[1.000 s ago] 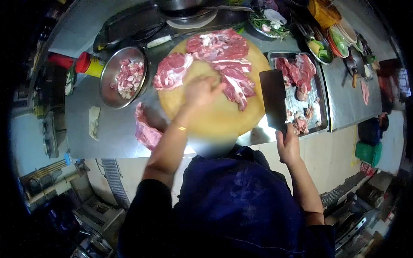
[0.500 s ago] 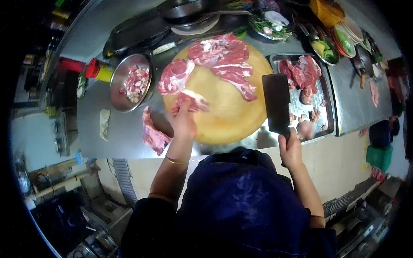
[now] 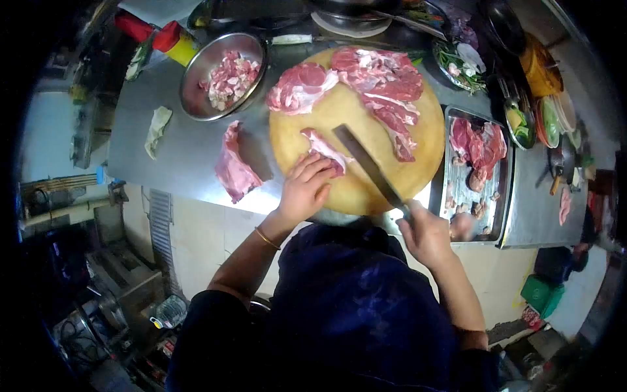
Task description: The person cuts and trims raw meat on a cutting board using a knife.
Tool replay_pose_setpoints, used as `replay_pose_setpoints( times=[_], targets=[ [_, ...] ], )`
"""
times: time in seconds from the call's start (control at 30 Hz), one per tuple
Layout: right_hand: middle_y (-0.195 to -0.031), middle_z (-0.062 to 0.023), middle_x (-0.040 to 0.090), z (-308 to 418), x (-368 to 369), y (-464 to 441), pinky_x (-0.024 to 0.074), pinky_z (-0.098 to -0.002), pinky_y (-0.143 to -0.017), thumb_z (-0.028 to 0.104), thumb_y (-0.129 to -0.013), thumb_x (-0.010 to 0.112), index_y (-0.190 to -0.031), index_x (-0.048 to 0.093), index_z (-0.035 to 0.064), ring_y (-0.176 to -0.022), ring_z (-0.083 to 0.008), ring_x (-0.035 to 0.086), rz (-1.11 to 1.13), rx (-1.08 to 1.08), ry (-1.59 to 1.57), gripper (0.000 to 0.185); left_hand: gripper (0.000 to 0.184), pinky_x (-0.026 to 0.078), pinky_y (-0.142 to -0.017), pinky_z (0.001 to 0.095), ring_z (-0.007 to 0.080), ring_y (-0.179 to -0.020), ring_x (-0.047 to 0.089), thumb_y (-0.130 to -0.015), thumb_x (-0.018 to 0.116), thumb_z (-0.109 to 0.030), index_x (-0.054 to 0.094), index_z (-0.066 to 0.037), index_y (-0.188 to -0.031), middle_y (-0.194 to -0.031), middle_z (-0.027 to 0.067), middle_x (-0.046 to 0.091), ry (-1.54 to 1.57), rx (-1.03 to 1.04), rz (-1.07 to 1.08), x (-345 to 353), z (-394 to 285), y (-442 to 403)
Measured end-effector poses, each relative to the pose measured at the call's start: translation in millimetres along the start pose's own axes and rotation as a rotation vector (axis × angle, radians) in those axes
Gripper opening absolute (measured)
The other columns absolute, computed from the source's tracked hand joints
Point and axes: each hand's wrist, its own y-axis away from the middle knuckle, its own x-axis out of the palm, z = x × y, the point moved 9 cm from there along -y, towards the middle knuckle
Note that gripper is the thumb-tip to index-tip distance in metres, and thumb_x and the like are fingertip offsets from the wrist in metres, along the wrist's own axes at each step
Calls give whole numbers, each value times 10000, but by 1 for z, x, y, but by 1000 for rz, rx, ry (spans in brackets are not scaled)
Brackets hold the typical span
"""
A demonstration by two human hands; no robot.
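On the round wooden chopping board (image 3: 418, 176), my left hand (image 3: 307, 187) presses its fingers onto a small strip of raw meat (image 3: 321, 144), holding it down near the front left. The fingers partly cover the strip. My right hand (image 3: 428, 235) is closed round the handle of a cleaver (image 3: 367, 159). Its blade is turned edge-down beside the strip, slanting away to the left; whether it touches the meat I cannot tell. Larger raw cuts lie behind: a rounded one (image 3: 304, 88) at left and a big slab (image 3: 382, 75) at the back right.
Diced meat fills part of a steel bowl (image 3: 196, 98) at back left. A long meat piece (image 3: 236, 166) lies left of the board. At right, a metal tray (image 3: 447, 176) holds meat (image 3: 480, 150). A knife with a white handle (image 3: 292, 40) lies behind the board.
The cleaver has moved from over the tray to the board and turned edge-down. My left hand has settled on the meat strip. The whole view has shifted.
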Motion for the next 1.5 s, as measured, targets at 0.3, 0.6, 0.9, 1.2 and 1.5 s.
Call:
replay_pose_setpoints(
  times=[0.3, 0.6, 0.9, 1.2, 1.5],
  targets=[
    [-816, -166, 675, 43, 7, -45, 538, -460, -606, 186, -886, 685, -1114, 489, 55, -726, -357, 686, 166, -192, 172, 329, 258, 511, -928, 403, 280, -1104, 601, -749, 748, -113, 716, -107, -1005, -1066, 40, 656, 25, -42, -38, 1, 17, -14],
    [-763, -149, 676, 47, 64, -98, 536, -458, -579, 218, -894, 671, -1100, 491, 60, -668, -352, 685, 129, -284, 319, 316, 205, 493, -936, 432, 305, -1090, 593, -756, 751, -123, 725, -86, -956, -1081, 64, 649, 41, -76, -28, 5, 23, -11],
    [-882, -230, 679, 6, 30, -101, 535, -528, -716, 272, -926, 634, -1182, 491, 55, -832, -426, 677, 269, -176, 141, 364, 384, 344, -1132, 467, 311, -1253, 535, -770, 733, -142, 699, -147, -1152, -1288, 74, 609, 16, -129, 33, -1, 29, -3],
    [-829, -285, 652, -59, -9, -25, 519, -542, -712, 183, -940, 630, -1123, 491, 40, -819, -473, 659, -128, 228, -43, 271, 312, 270, -1176, 500, 303, -1253, 533, -801, 739, -114, 650, -106, -1100, -1199, 79, 628, -129, -115, 94, 6, 17, -28],
    [-756, -219, 653, -56, -10, -26, 529, -500, -651, 181, -926, 647, -1139, 494, 27, -740, -442, 664, -121, 188, -45, 304, 287, 301, -1149, 566, 318, -1250, 540, -833, 709, -115, 679, -103, -1118, -1238, 102, 631, -39, -261, 23, -3, 8, -35]
  ],
)
